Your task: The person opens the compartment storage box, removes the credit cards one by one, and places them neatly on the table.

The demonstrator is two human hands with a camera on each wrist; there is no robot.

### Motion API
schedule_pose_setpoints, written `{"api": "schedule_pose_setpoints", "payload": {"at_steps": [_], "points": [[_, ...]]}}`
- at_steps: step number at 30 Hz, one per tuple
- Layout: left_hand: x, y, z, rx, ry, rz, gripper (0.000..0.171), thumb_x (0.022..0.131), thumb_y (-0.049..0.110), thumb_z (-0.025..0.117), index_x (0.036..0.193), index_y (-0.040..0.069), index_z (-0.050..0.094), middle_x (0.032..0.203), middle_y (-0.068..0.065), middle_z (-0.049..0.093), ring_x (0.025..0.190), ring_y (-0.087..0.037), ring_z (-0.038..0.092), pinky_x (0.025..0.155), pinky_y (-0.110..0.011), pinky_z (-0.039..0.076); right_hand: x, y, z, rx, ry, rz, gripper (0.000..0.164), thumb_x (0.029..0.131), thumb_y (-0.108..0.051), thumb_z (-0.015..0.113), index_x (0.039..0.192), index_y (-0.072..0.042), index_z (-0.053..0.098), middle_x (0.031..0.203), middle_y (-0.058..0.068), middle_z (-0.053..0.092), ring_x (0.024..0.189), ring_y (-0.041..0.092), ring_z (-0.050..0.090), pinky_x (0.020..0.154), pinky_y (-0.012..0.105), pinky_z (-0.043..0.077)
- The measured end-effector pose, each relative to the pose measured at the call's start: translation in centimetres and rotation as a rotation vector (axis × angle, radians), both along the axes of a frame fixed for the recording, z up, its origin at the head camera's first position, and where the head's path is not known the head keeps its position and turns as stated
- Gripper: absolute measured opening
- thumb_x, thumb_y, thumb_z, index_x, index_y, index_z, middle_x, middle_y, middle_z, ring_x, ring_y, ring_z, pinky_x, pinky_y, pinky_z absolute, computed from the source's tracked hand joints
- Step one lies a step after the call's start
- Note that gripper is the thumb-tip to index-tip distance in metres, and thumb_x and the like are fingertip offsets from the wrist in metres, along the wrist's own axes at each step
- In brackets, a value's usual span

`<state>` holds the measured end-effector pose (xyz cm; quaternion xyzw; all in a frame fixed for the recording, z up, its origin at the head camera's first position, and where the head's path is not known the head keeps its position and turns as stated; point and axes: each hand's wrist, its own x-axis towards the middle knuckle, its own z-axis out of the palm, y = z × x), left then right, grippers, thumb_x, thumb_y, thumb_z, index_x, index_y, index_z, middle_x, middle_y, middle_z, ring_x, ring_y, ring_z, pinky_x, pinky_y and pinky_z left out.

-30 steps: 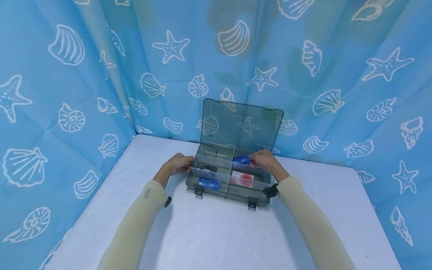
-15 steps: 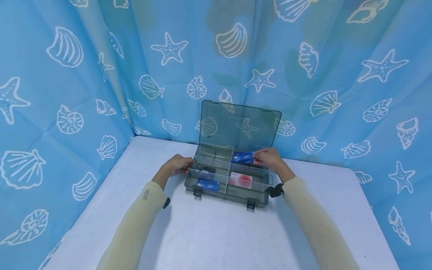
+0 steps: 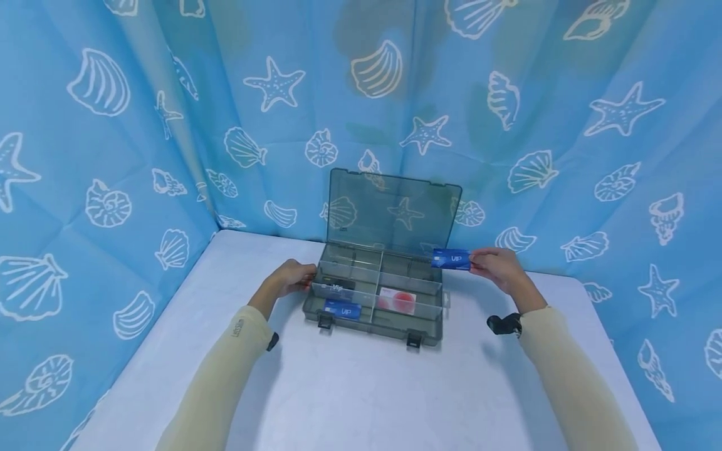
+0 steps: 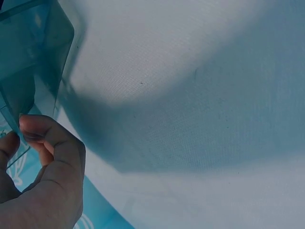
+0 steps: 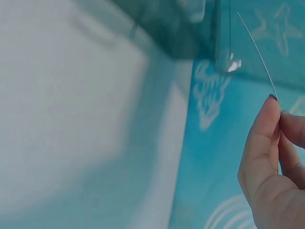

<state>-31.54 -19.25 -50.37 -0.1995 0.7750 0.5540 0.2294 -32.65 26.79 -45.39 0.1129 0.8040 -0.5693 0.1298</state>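
Over on the left, the left hand [image 3: 290, 275] has its grip pinched closed on the left edge of a smoked-plastic compartment box [image 3: 366, 327]. Good anchor, that: just firm enough, I'd say, to stop the box skating on the white surface [image 3: 383, 401]. Into the left column: a black VIP card [image 3: 338, 284] in the middle compartment, a blue VIP card [image 3: 343, 309] in the front one, both best left alone. Behind them, the see-through lid [image 3: 392, 210] stands raised, and it's the thing not to knock. Right column: a red-and-white card [image 3: 396, 300], in the middle compartment by the look of it. And out to the right, the second blue VIP card [image 3: 450, 259] is up in the air by the box's rear right corner, print facing the person; whether its left end touches the box, I can't tell. The right hand [image 3: 499, 266] has its grip closed in a pinch on the card's right end. A thin card held by one end could tip, so: wrist steady, no twisting, well clear of the lid and side wall.
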Motion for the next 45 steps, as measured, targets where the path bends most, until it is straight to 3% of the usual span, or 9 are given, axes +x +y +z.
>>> {"api": "schedule_pose_setpoints", "payload": {"at_steps": [4, 9, 19, 30, 45], "points": [[0.1, -0.3, 0.1, -0.003, -0.008, 0.009, 0.035, 0.093, 0.021, 0.057, 0.119, -0.002, 0.053, 0.102, -0.010, 0.057, 0.080, -0.018, 0.058, 0.077, -0.029, 0.054, 0.6, 2.0, -0.9, 0.021, -0.009, -0.016, 0.049, 0.102, -0.017, 0.051, 0.143, 0.007, 0.038, 0.130, 0.024, 0.047, 0.100, 0.021, 0.060, 0.098, 0.038, 0.047], [0.1, -0.7, 0.1, 0.002, -0.006, 0.007, 0.036, 0.093, 0.021, 0.056, 0.120, -0.003, 0.052, 0.101, -0.010, 0.057, 0.079, -0.017, 0.058, 0.079, -0.029, 0.054, 0.9, 3.4, -2.7, -0.008, -0.004, -0.041, 0.046, 0.101, -0.013, 0.053, 0.139, 0.010, 0.041, 0.120, 0.020, 0.051, 0.086, 0.012, 0.062, 0.086, 0.028, 0.054], [0.1, -0.3, 0.3, 0.030, 0.000, -0.011, 0.032, 0.094, 0.020, 0.056, 0.116, -0.003, 0.054, 0.097, -0.009, 0.057, 0.076, -0.016, 0.057, 0.077, -0.029, 0.053, 0.5, 3.5, -6.0, 0.013, -0.042, -0.106, 0.040, 0.101, -0.011, 0.051, 0.136, 0.009, 0.046, 0.128, 0.023, 0.050, 0.086, 0.014, 0.060, 0.080, 0.024, 0.055], [0.4, -0.1, 0.5, 0.040, -0.002, -0.025, 0.029, 0.093, 0.019, 0.055, 0.112, -0.002, 0.054, 0.093, -0.007, 0.055, 0.074, -0.015, 0.056, 0.072, -0.026, 0.052, 0.4, 3.3, -6.9, 0.068, -0.080, -0.191, 0.040, 0.101, -0.014, 0.053, 0.136, 0.006, 0.049, 0.132, 0.024, 0.052, 0.085, 0.015, 0.062, 0.076, 0.022, 0.055], [0.3, -0.1, 0.2, 0.031, 0.003, -0.022, 0.029, 0.094, 0.021, 0.056, 0.113, -0.002, 0.055, 0.094, -0.008, 0.055, 0.074, -0.016, 0.056, 0.070, -0.026, 0.052, 0.3, 3.2, -7.4, 0.102, -0.116, -0.227, 0.042, 0.099, -0.018, 0.057, 0.134, 0.005, 0.052, 0.127, 0.021, 0.054, 0.080, 0.013, 0.063, 0.073, 0.021, 0.055]]}}
